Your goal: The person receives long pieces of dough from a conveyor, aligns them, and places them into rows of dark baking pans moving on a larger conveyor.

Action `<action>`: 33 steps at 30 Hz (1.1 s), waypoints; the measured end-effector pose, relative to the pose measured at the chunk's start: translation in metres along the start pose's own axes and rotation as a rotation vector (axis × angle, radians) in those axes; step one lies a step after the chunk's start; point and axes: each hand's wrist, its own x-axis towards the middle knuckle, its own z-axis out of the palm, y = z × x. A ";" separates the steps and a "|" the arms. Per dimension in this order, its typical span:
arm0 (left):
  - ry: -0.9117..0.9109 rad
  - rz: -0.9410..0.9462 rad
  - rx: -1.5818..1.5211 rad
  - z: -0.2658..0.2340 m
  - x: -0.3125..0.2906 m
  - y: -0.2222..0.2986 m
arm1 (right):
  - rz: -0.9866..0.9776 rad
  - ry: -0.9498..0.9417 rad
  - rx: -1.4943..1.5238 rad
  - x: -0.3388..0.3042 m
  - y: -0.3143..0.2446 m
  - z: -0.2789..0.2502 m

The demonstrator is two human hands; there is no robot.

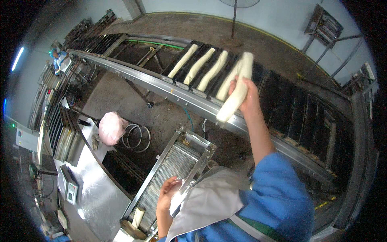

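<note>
My right hand (246,93) is wrapped round a long, pale dough log (236,101), held tilted above the near edge of a row of black pans (205,62). Just behind it another dough log (224,89) shows, partly hidden by the held one and my fingers. Further left along the row, single dough logs (196,66) lie lengthwise in the pans. My left hand (168,194) is low, beside a metal mesh conveyor (169,169), its fingers loosely curved and apart with no dough seen in them. A dough roll (138,217) rests at that conveyor's near end.
A steel rail (169,90) edges the pan line, which curves away to the far left. Black pans (298,117) continue right. On the left stand a steel table (96,189), a small scale with a display (71,191) and a pinkish wrapped bundle (111,128). A person (60,60) is far off.
</note>
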 end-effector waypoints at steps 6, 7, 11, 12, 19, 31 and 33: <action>0.393 -0.067 0.035 -0.041 -0.028 -0.051 | 0.027 0.456 -0.097 0.067 0.024 -0.088; 0.410 -0.074 0.033 -0.039 -0.034 -0.049 | 0.093 0.409 -0.079 0.068 0.033 -0.087; 0.575 -0.118 -0.068 -0.037 -0.047 -0.057 | 0.085 0.499 -0.162 0.089 0.056 -0.068; 0.575 -0.114 -0.021 -0.038 -0.049 -0.062 | 0.096 0.491 -0.162 0.093 0.058 -0.063; 0.773 0.096 0.748 -0.043 -0.058 -0.080 | -0.055 0.365 -0.589 0.083 0.103 -0.042; 0.946 0.088 1.379 -0.110 -0.092 -0.065 | -0.006 -0.171 -1.345 -0.103 0.225 -0.192; 0.999 -0.193 1.344 -0.125 -0.105 -0.067 | -0.077 -0.333 -1.305 -0.119 0.214 -0.193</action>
